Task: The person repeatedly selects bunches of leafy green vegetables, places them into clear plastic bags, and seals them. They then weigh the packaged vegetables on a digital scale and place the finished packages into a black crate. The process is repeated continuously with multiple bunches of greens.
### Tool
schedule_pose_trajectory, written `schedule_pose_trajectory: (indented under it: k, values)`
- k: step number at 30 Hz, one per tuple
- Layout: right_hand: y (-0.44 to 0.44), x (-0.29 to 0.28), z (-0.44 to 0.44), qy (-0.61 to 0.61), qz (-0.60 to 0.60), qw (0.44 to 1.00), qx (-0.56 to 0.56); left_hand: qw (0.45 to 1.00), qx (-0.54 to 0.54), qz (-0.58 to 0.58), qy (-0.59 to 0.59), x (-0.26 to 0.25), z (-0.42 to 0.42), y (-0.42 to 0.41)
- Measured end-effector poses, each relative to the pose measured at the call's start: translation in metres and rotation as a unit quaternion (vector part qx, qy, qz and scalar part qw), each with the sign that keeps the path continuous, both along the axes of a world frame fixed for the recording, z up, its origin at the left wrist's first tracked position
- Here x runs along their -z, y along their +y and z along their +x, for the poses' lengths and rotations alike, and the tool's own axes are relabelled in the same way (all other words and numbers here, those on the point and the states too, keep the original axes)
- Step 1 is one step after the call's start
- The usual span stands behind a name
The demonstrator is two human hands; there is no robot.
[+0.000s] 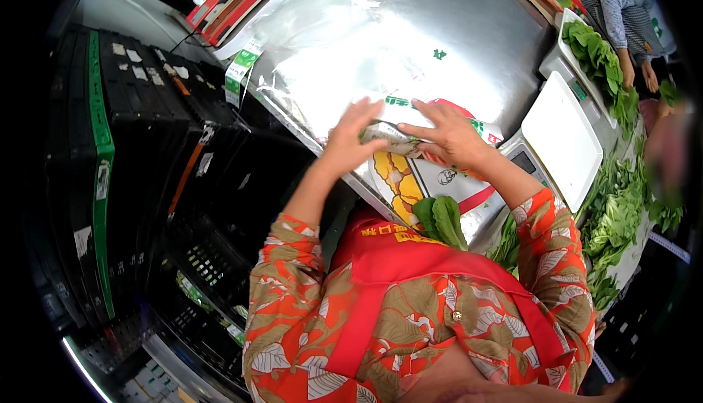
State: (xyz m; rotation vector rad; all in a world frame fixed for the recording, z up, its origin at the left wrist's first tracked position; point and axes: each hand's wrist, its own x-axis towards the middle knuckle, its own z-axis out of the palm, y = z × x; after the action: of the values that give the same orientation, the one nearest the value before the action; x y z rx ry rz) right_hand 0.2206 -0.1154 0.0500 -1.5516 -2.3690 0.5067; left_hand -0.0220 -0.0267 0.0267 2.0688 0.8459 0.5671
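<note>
My left hand (357, 134), blurred, has its fingers spread at the left end of a printed plastic package (392, 133). Over the right part of this package lies my right hand (447, 134), fingers apart, touching its top. Whether either hand grips it is hard to tell. Beneath is a printed paper or plastic sheet (434, 180) with a yellow pattern, at the near edge of the metal table (467, 35). Green leaves (442, 219) stick out between the sheet and my red apron (406, 255).
White-topped scales (563, 139) stand at the right, beside heaped leafy greens (615, 211). Another person's hands (637, 76) are near greens at the upper right. Stacked black crates (137, 172) line the left. Clear plastic film (313, 40) and green label strips (241, 71) lie at the table's left.
</note>
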Motion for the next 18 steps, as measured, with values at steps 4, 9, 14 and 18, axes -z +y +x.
schedule_pose_trajectory:
  k: [4, 9, 14, 18]
  values:
    - [-0.003, 0.0, -0.007, 0.034, 0.033, 0.997, 0.062, 0.969, -0.066, 0.168, 0.17, -0.006, -0.083, 0.047]
    - [-0.013, -0.022, -0.018, 0.136, 0.014, 0.978, 0.159, 0.94, -0.033, 0.176, 0.29, 0.005, -0.099, 0.071]
    - [-0.038, -0.049, -0.006, 0.16, 0.007, 0.96, 0.23, 0.935, -0.031, 0.255, 0.246, 0.018, -0.056, 0.072]
    - [-0.064, -0.073, 0.008, 0.203, 0.045, 0.931, 0.301, 0.977, -0.135, 0.03, 0.16, -0.001, 0.011, 0.044]
